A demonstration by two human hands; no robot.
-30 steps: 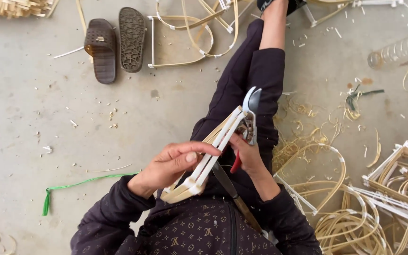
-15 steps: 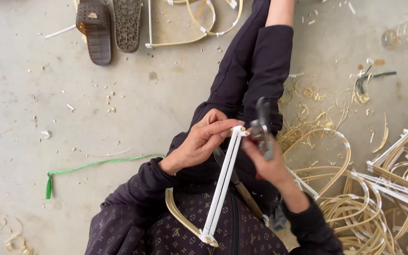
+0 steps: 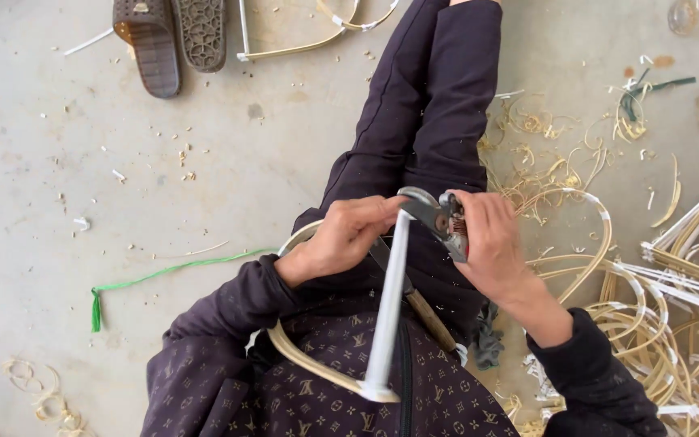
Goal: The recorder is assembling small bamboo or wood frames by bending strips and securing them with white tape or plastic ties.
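1. Left hand [image 3: 348,239]: fingers curled, pinching the top end of a pale, straight cane rod wrapped in white tape [image 3: 387,307]. Grip is clenched on the rod, just beside the cutter blades.
2. Right hand [image 3: 491,247]: closed around the handles of metal hand pruning shears w/ grey blades and a red part at the pivot [image 3: 438,218]. Grasp is firm; handles mostly hidden by the palm.
3. Shear blades point toward the left hand and meet the rod's top end. Cannot tell whether the blades are biting into the rod or only touching.
4. Rod runs down from the hands to the lap, near vertical in view. Its lower end joins a curved tan cane loop [image 3: 309,360], which lies across the dark patterned top of the person.
5. A brown wooden-handled tool [image 3: 424,311] lies on the lap, between the rod and the right forearm; blade end partly hidden under the hands.
6. Person sits on a grey concrete floor [image 3: 58,202], legs in dark trousers stretched fwd.
7. Floor, left side: a thin green strap [image 3: 155,277]; a pair of brown rubber sandals [image 3: 171,36] at top.
8. Floor, right side: heap of bent cane frames bound w/ white tape [image 3: 673,299], plus loose cane shavings [image 3: 540,137] beside the leg.
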